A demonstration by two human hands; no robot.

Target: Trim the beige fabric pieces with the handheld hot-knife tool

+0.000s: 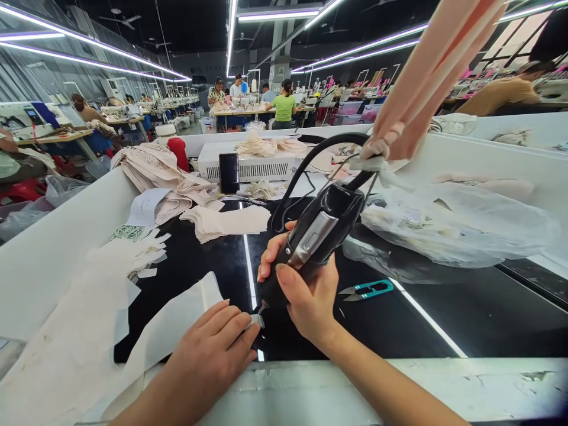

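Observation:
My right hand is wrapped round a black corded handheld tool with a silver lever on its side. The tool tilts down to the left, and its narrow tip meets a small pale strip at the edge of the cloth. My left hand lies flat on a white fabric piece, fingertips beside that tip; its thumb is hidden. Pink fabric straps tied at the tool's top run upward. Right of my right hand lie teal thread snips on the black glossy tabletop.
Cut fabric pieces cover the left side. A folded fabric stack, a phone and a white vented box stand farther back. A clear plastic bag of scraps lies at right. People work at distant tables.

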